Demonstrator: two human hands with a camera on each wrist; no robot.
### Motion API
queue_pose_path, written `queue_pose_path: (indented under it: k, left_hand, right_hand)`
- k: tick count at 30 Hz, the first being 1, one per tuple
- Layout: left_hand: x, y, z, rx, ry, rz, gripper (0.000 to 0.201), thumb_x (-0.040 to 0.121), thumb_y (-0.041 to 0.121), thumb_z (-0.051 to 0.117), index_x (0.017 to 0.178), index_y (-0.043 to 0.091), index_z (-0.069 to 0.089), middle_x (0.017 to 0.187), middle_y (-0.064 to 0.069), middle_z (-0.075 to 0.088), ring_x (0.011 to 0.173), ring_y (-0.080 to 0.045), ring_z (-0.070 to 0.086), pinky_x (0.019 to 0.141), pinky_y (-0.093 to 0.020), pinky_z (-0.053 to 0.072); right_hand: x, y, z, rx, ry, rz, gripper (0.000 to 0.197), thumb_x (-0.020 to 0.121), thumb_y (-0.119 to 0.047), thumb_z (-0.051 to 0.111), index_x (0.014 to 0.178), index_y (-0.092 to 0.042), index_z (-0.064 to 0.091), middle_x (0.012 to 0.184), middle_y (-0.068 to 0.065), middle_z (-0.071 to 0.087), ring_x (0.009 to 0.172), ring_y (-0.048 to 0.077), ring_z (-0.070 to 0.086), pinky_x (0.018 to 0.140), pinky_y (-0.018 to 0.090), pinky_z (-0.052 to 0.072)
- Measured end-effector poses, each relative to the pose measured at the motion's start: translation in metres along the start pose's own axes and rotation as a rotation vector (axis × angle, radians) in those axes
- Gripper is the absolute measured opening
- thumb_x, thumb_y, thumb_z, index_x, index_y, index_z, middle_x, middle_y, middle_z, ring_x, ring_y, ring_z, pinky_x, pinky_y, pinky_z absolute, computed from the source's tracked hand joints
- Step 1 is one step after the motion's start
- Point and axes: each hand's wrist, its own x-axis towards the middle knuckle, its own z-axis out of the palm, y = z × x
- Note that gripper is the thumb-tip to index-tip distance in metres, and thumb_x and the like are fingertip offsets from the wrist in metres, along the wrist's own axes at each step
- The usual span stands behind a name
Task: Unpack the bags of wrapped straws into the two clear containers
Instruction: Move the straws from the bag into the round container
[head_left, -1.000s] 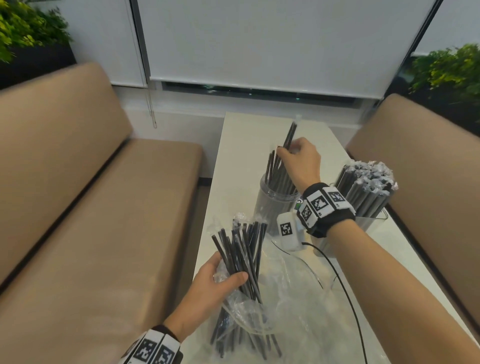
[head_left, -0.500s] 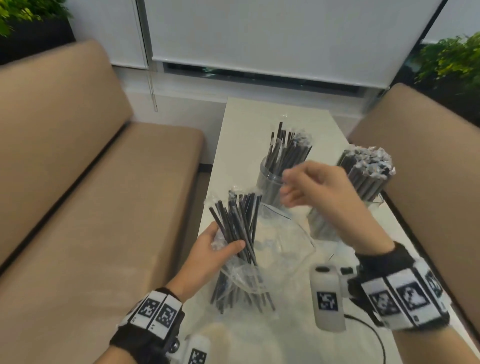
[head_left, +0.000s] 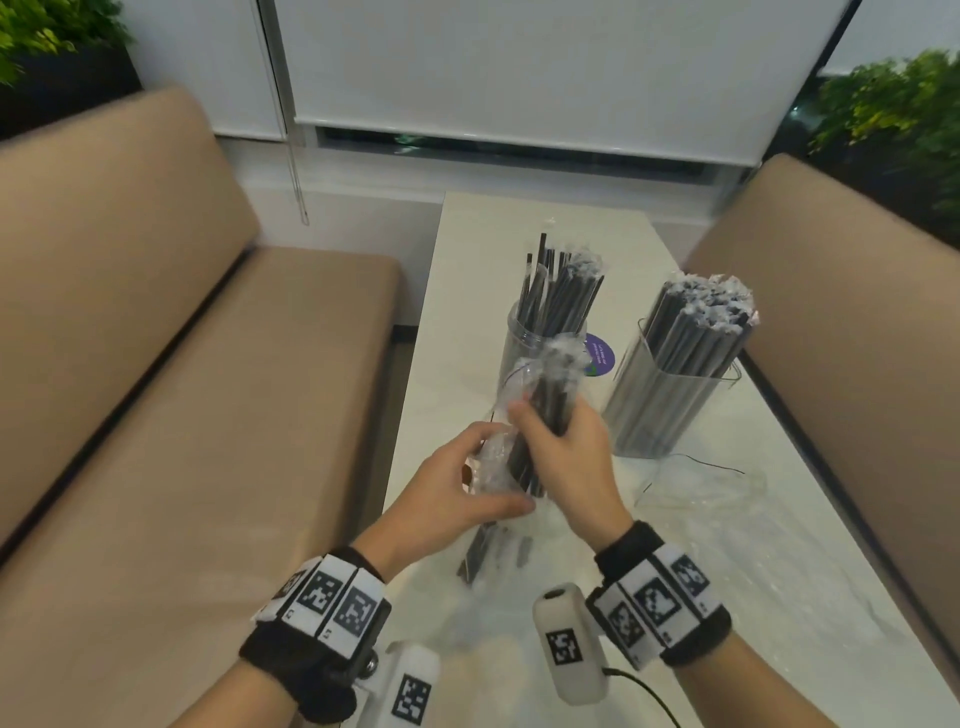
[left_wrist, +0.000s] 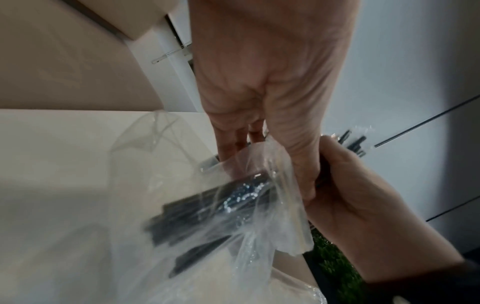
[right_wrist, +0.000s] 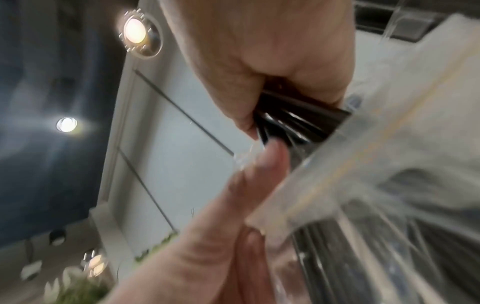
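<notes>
Straws in hand: a bunch of thin black straws in clear wrappers (head_left: 545, 410) is held up over the near part of the surface, tilted, with its crinkly top ends pointing to the round tub.
Bag: a soft see-through plastic bag (head_left: 493, 467) is wrapped round the low end of that bunch. More black straws show inside it, blurry.
Right hand: the right hand (head_left: 566, 462) has its fingers (head_left: 519, 415) curled tight round the middle of the bunch.
Left hand: the left hand (head_left: 447, 499) grips the bag just under the right hand, thumb on the near side. The two hands touch.
Round tub: a tall clear round plastic container (head_left: 524, 358) stands behind the hands, part full. Its black straws stick up and lean to the right.
Square tub: a clear square plastic container (head_left: 670, 410) stands just to the right of the round one, packed full of wrapped black straws.
Surface: a long white surface (head_left: 769, 551) holds both tubs. An empty crumpled clear bag (head_left: 701, 493) and a thin black wire (head_left: 696, 460) lie on it near the square tub. A small round purple sticker (head_left: 600, 356) sits between the tubs.
Room: tan padded benches (head_left: 156, 389) run along both sides. White roller blinds (head_left: 519, 78) hang at the far end, and green leafy plants (head_left: 893, 109) fill the corners.
</notes>
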Motion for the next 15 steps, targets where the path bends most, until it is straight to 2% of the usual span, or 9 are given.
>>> queue_pose_path:
  k: [1,3,6,8,10,12,13,15]
  left_hand:
    - [0.0,0.0,-0.002,0.01,0.026,0.0,0.051,0.073,0.021,0.084,0.116,0.03,0.061,0.101,0.01,0.066,0.088,-0.014,0.065,0.077,-0.027,0.056]
    - [0.0,-0.001,-0.002,-0.042,0.068,-0.036,0.046,0.074,0.022,0.084,0.114,0.029,0.063,0.1,0.009,0.062,0.078,-0.01,0.063,0.067,-0.021,0.054]
    - [-0.004,-0.01,0.001,-0.147,0.098,-0.172,0.042,0.076,0.026,0.081,0.115,0.026,0.064,0.114,-0.007,0.06,0.081,-0.017,0.069,0.066,-0.026,0.059]
    - [-0.008,-0.017,0.004,-0.205,0.075,-0.29,0.04,0.079,0.029,0.078,0.116,0.022,0.064,0.115,-0.009,0.06,0.077,-0.018,0.07,0.069,-0.031,0.061]
    - [-0.012,-0.026,0.01,-0.204,0.017,-0.378,0.04,0.081,0.035,0.075,0.115,0.018,0.063,0.11,-0.008,0.058,0.069,-0.016,0.067,0.068,-0.029,0.06]
    - [-0.018,-0.035,0.013,-0.086,-0.045,-0.44,0.042,0.083,0.049,0.068,0.112,0.02,0.062,0.104,-0.007,0.059,0.069,-0.015,0.064,0.065,-0.026,0.057]
    - [-0.022,-0.038,0.013,-0.002,-0.08,-0.454,0.048,0.082,0.06,0.062,0.112,0.022,0.061,0.1,-0.004,0.058,0.071,-0.014,0.062,0.066,-0.026,0.055]
    - [-0.029,-0.043,0.01,0.119,-0.125,-0.426,0.071,0.07,0.082,0.048,0.11,0.026,0.06,0.088,0.004,0.054,0.07,-0.011,0.054,0.068,-0.026,0.051]
  right_hand:
    - [0.005,-0.001,-0.007,0.039,0.017,0.028,0.018,0.085,-0.025,0.066,0.087,-0.008,0.063,0.079,0.009,0.068,0.074,0.022,0.066,0.074,0.043,0.056]
    - [0.015,-0.007,-0.025,0.122,0.026,0.043,0.011,0.088,-0.013,0.063,0.086,-0.003,0.066,0.072,0.005,0.07,0.068,0.016,0.068,0.077,0.041,0.058]
    - [0.035,-0.033,-0.057,0.2,0.045,-0.013,0.01,0.089,-0.003,0.058,0.09,0.007,0.061,0.065,0.002,0.064,0.055,0.011,0.062,0.063,0.029,0.056]
    - [0.048,-0.06,-0.076,0.274,0.055,-0.073,0.008,0.09,-0.001,0.056,0.082,0.0,0.058,0.063,0.002,0.06,0.053,0.013,0.059,0.058,0.028,0.056]
    - [0.063,-0.091,-0.088,0.324,0.091,-0.15,0.018,0.09,0.0,0.056,0.075,-0.009,0.055,0.061,0.0,0.058,0.054,0.015,0.057,0.061,0.032,0.057]
    - [0.083,-0.119,-0.093,0.385,0.148,-0.253,0.015,0.089,-0.001,0.057,0.078,-0.01,0.053,0.063,0.001,0.058,0.054,0.016,0.057,0.062,0.033,0.057]
    - [0.094,-0.13,-0.093,0.415,0.181,-0.301,0.013,0.088,-0.001,0.058,0.08,-0.009,0.052,0.063,0.002,0.058,0.054,0.016,0.058,0.062,0.034,0.056]
    - [0.119,-0.143,-0.086,0.439,0.26,-0.358,0.012,0.087,-0.002,0.058,0.082,-0.01,0.051,0.064,0.002,0.058,0.054,0.017,0.058,0.061,0.034,0.056]
